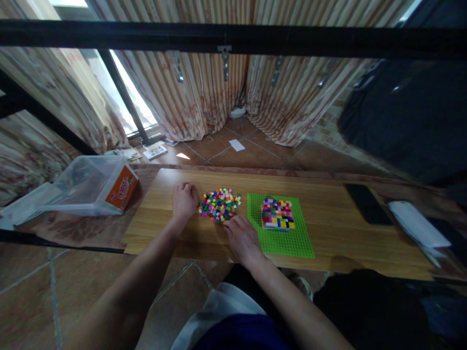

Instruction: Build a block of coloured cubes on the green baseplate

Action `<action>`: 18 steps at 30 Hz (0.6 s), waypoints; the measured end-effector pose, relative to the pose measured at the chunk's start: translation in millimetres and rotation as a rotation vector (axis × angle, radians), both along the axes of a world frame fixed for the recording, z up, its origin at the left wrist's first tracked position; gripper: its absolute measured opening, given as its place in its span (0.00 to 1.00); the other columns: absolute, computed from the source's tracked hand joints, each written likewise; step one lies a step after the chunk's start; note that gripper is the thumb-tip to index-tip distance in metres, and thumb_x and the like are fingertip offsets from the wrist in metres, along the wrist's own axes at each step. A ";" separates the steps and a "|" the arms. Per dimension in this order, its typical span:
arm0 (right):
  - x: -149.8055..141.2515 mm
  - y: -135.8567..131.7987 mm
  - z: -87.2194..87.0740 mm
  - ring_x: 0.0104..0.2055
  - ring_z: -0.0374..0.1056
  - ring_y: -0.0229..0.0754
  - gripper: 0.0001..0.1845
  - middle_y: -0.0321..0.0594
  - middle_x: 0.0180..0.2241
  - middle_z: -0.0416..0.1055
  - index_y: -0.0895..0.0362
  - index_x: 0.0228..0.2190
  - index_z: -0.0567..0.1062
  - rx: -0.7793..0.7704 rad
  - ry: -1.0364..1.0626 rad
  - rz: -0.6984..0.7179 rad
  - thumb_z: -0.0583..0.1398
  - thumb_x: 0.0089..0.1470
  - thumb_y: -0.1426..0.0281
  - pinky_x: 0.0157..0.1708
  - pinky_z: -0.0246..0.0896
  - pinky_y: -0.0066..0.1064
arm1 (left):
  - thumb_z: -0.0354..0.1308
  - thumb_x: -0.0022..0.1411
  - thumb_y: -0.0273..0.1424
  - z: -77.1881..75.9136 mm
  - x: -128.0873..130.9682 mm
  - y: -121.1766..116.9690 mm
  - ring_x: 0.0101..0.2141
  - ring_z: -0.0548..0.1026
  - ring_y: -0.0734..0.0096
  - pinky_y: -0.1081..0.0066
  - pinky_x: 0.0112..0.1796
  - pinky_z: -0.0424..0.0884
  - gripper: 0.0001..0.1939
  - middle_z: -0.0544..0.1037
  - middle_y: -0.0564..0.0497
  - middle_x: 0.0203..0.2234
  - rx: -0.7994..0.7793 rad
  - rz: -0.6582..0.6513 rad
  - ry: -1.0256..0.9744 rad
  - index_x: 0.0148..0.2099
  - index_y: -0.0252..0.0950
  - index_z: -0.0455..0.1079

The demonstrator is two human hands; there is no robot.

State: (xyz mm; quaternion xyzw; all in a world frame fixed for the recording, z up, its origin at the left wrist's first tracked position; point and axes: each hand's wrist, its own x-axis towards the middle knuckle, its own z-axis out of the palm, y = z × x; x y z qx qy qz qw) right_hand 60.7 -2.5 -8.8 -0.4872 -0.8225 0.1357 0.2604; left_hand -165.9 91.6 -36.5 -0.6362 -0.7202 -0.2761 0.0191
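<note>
A heap of small coloured bricks [220, 204] lies on the wooden board [328, 228]. My left hand [184, 200] rests at the heap's left edge, fingers curled loosely against the bricks. My right hand [241, 239] lies just in front of the heap, fingertips touching its near edge, fingers bent down. What, if anything, either hand holds is hidden. To the right sits a green baseplate [288, 240] with a block of stacked multicoloured bricks [277, 214] on its far part.
A clear plastic tub [87, 187] with an orange label lies tipped at the left. A dark phone [367, 204] and white papers [418, 226] sit at the right. A black frame bar [233, 39] crosses overhead. Curtains hang behind.
</note>
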 end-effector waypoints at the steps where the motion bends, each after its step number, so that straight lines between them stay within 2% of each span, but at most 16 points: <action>1: 4.5 -1.2 3.9 0.41 0.67 0.45 0.12 0.42 0.35 0.74 0.51 0.35 0.78 -0.003 0.060 -0.005 0.54 0.62 0.73 0.42 0.62 0.35 | 0.47 0.61 0.25 -0.1 -0.3 0.2 0.46 0.70 0.56 0.59 0.50 0.67 0.13 0.76 0.42 0.41 -0.002 0.000 0.004 0.40 0.36 0.73; 5: 33.9 -1.9 22.5 0.40 0.70 0.43 0.12 0.41 0.36 0.75 0.51 0.36 0.78 0.012 0.275 -0.076 0.54 0.63 0.69 0.42 0.65 0.35 | 0.47 0.61 0.25 1.1 -0.1 0.2 0.46 0.70 0.55 0.59 0.50 0.66 0.13 0.76 0.42 0.41 -0.001 -0.008 0.007 0.39 0.37 0.73; 9: 76.4 9.3 33.7 0.43 0.71 0.44 0.10 0.40 0.38 0.76 0.51 0.35 0.79 0.046 0.399 -0.268 0.57 0.61 0.65 0.46 0.65 0.38 | 0.47 0.60 0.26 2.6 0.7 0.3 0.45 0.70 0.55 0.58 0.50 0.67 0.12 0.75 0.42 0.40 0.002 -0.010 -0.004 0.38 0.37 0.73; 13: 111.2 29.4 30.1 0.43 0.70 0.45 0.11 0.42 0.37 0.75 0.53 0.33 0.80 0.047 0.462 -0.404 0.59 0.58 0.62 0.47 0.64 0.41 | 0.47 0.61 0.26 2.2 0.4 1.0 0.46 0.70 0.55 0.58 0.50 0.67 0.13 0.76 0.42 0.40 0.003 -0.008 -0.003 0.38 0.37 0.73; 18: 126.7 49.9 13.9 0.48 0.67 0.47 0.12 0.44 0.42 0.72 0.53 0.30 0.82 0.000 0.474 -0.480 0.62 0.52 0.58 0.53 0.59 0.45 | 0.46 0.61 0.27 1.4 -0.5 1.3 0.46 0.70 0.53 0.56 0.50 0.67 0.13 0.75 0.40 0.42 -0.002 -0.013 0.001 0.40 0.37 0.73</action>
